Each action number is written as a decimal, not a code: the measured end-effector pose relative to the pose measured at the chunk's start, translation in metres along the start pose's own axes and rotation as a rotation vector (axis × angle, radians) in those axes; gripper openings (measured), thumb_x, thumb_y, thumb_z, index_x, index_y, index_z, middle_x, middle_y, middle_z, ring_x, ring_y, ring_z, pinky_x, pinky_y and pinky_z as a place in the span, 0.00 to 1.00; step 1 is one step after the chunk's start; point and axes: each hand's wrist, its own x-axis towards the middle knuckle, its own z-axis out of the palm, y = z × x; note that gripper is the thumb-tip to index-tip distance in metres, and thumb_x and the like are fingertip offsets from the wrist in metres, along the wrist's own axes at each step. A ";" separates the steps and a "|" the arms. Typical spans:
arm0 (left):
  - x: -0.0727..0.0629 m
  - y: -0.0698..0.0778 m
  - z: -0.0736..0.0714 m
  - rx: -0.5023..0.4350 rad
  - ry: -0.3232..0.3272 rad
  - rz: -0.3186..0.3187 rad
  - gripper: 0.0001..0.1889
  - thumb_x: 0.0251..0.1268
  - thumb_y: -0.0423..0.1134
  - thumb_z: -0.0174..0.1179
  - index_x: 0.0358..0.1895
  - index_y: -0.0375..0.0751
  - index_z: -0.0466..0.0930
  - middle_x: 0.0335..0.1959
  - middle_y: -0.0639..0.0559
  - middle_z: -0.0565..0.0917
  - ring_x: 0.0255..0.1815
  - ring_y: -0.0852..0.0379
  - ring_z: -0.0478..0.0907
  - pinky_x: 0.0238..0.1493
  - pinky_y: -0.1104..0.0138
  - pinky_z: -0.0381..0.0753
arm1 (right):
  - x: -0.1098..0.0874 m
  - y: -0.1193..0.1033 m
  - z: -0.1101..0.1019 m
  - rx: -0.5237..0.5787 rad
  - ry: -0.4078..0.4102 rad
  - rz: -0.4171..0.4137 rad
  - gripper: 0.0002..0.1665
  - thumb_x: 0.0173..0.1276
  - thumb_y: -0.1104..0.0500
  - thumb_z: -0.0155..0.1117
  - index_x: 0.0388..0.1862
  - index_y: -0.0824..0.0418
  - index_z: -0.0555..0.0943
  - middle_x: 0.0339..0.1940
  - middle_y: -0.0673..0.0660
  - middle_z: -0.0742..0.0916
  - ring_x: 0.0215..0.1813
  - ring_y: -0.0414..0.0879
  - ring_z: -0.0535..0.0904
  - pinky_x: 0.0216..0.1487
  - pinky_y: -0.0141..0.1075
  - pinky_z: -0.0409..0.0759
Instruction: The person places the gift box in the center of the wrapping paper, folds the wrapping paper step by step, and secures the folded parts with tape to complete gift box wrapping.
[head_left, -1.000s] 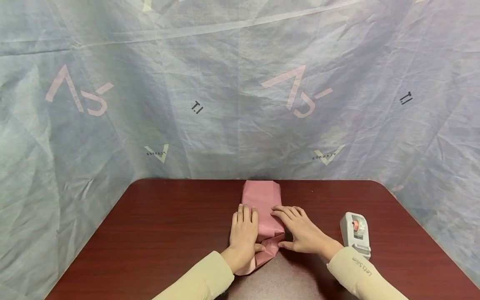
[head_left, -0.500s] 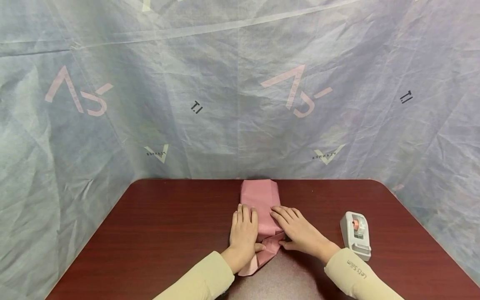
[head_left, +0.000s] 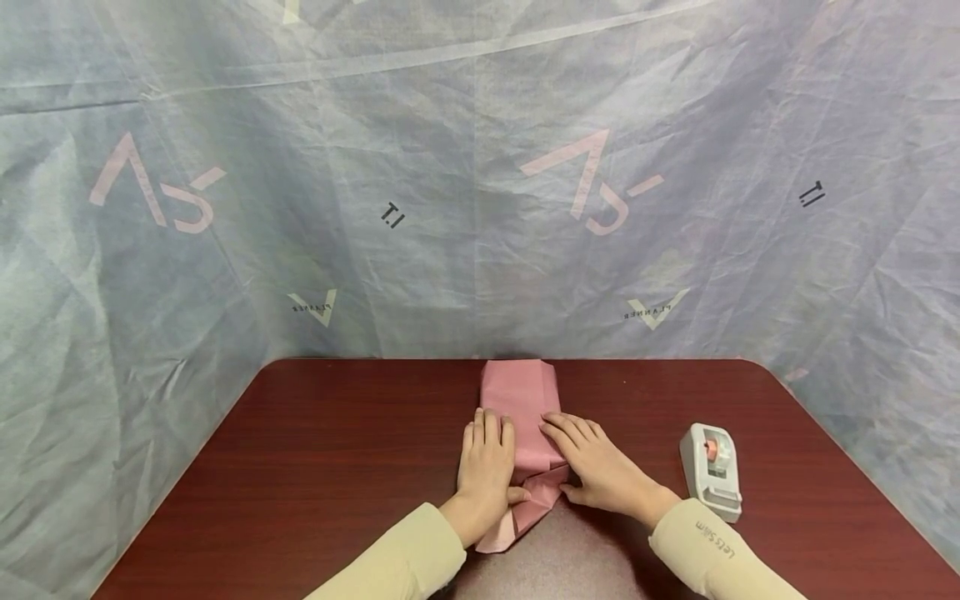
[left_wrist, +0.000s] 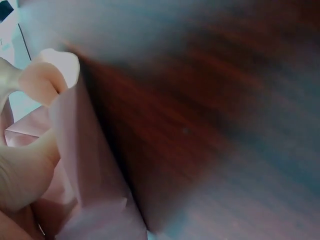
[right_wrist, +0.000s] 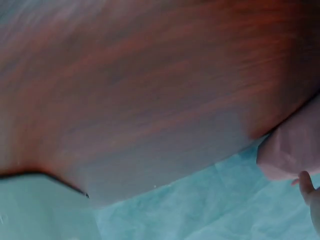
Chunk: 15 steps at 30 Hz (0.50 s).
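Observation:
A parcel wrapped in pink paper [head_left: 519,387] lies lengthwise on the table, with a loose folded flap [head_left: 543,490] at its near end. My left hand [head_left: 483,477] lies along the parcel's left side, fingers straight on top and thumb pressing the flap. From the right, my right hand [head_left: 606,471] rests its fingertips on the parcel's top near the right edge, its thumb at the flap's outer corner. Close up in the left wrist view, the pink paper [left_wrist: 85,160] stands against the table. In the right wrist view, a fingertip [right_wrist: 305,182] touches the far part of the parcel [right_wrist: 292,145].
A white tape dispenser [head_left: 712,475] with an orange-cored roll stands to the right, just beyond my right sleeve [head_left: 705,542]. The dark red wooden table [head_left: 337,467] ends at a hanging grey printed cloth [head_left: 465,275] behind and at both sides.
The parcel has shifted slightly left, and my right hand and forearm have drawn a little left with it. Both hands stay on the parcel; over the last half second almost nothing moves.

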 end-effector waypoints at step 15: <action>0.001 0.000 -0.001 -0.029 -0.016 -0.010 0.62 0.13 0.71 0.69 0.61 0.37 0.62 0.58 0.37 0.66 0.63 0.42 0.64 0.61 0.57 0.63 | 0.006 -0.005 -0.001 0.048 0.000 0.098 0.53 0.35 0.43 0.77 0.60 0.61 0.66 0.62 0.57 0.70 0.63 0.52 0.64 0.56 0.50 0.64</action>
